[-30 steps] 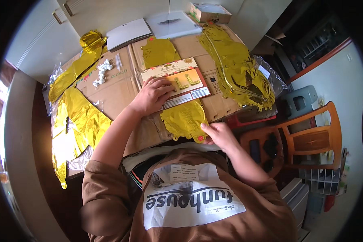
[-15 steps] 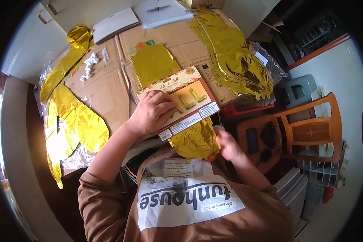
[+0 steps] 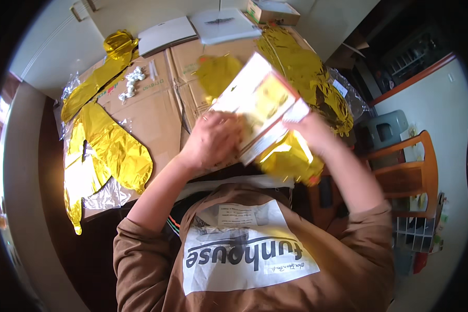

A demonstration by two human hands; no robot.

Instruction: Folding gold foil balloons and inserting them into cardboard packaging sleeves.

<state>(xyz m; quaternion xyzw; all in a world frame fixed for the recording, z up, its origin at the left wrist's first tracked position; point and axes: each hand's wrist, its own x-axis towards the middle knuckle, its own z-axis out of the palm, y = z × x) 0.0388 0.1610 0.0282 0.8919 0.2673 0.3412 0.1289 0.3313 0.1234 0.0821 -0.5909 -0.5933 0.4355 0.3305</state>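
Note:
A printed packaging card, blurred by motion, is tilted up over the near edge of the cardboard-covered table. My left hand grips its left side, with the fingers curled over the front. At the right edge, my right hand has closed on the card, its fingers partly hidden. A crumpled gold foil balloon hangs out below the card, close under my right hand. More gold foil shows beyond the card's upper left side; whether both parts are one piece I cannot tell.
Flat gold foil balloons lie at the left and right. Near the left one is a small white bundle. A white box and a clear packet lie at the back. A wooden chair stands right.
The card has turned so its right end points up and away. My right hand has risen from the lower foil to the card's edge. The lower foil has swung right.

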